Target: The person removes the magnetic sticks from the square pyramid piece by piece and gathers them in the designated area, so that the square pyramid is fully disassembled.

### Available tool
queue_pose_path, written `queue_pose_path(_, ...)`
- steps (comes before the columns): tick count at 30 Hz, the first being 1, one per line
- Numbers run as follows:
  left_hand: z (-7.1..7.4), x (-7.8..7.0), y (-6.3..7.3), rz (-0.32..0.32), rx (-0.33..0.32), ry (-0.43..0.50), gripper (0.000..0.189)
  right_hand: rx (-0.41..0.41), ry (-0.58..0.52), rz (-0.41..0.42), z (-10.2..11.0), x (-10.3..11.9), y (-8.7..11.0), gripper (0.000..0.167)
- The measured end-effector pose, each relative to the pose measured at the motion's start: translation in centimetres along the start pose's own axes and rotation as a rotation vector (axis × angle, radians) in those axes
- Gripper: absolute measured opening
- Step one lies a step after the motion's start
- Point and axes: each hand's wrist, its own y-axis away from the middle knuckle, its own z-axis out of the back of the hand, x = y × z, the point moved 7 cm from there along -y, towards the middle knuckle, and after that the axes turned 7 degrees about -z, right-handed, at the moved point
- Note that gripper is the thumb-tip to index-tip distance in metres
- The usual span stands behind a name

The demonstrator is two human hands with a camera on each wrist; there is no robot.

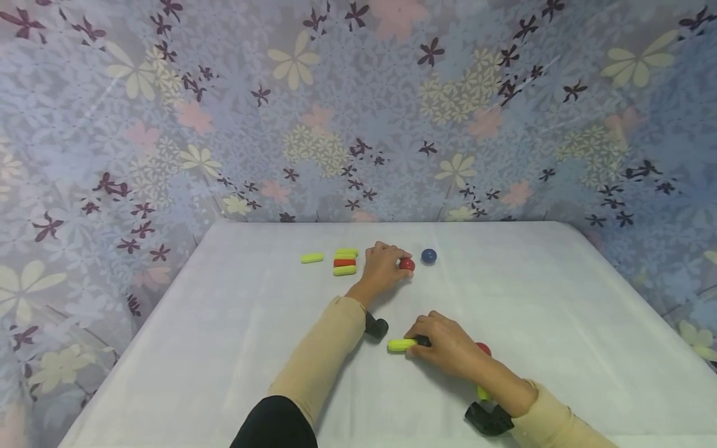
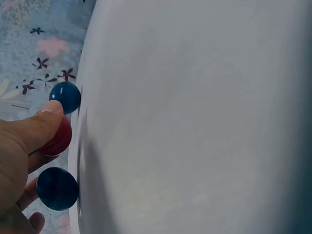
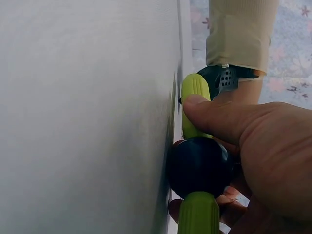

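At the far part of the table my left hand pinches a red ball between thumb and fingers. A blue ball lies just right of it; in the left wrist view a second dark blue ball shows beside the fingers. Nearer the front, my right hand holds a yellow-green ribbed stick, its thumb along the side. In the right wrist view this stick meets a dark blue ball, with another yellow-green stick at the ball's opposite side.
A red stick lies among several yellow-green sticks left of my left hand, with one stick farther left. Partly behind my right wrist are a red ball and a yellow-green stick. Floral cloth hangs behind the white table.
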Motion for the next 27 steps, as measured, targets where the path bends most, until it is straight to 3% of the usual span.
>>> queue_pose_path(9,-0.5,-0.2,-0.2,-0.036,0.084,-0.065,0.041,-0.009,0.031,0.009,0.1,0.2,0.0,0.02)
queue_pose_path(19,-0.2,-0.2,-0.2,-0.027,0.067,-0.06,0.041,0.06,0.112,-0.164,1.6,-1.0,0.9,0.039)
queue_pose_path(27,0.2,0.0,0.2,-0.004,0.074,-0.053,0.053,0.049,0.09,-0.154,1.7,-1.7,1.6,0.037)
